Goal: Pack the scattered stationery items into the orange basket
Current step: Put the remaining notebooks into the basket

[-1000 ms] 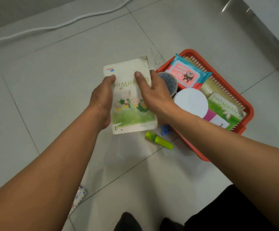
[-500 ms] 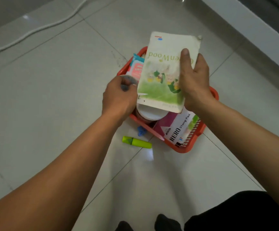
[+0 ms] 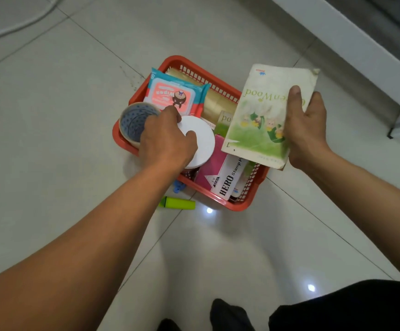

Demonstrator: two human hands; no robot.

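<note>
Left hand [image 3: 167, 142] atop half-hidden white lid [image 3: 205, 142]

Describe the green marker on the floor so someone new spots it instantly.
Find the orange basket on the tiled floor, then look just outside its near rim. The marker lies flat there by a tile seam, next to a small blue clip. It is the only lime-green stick in view.

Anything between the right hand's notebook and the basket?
Yes. The left hand, the white round lid under it and the HERO box cover the space in the orange basket below the notebook held by the right hand.
</note>
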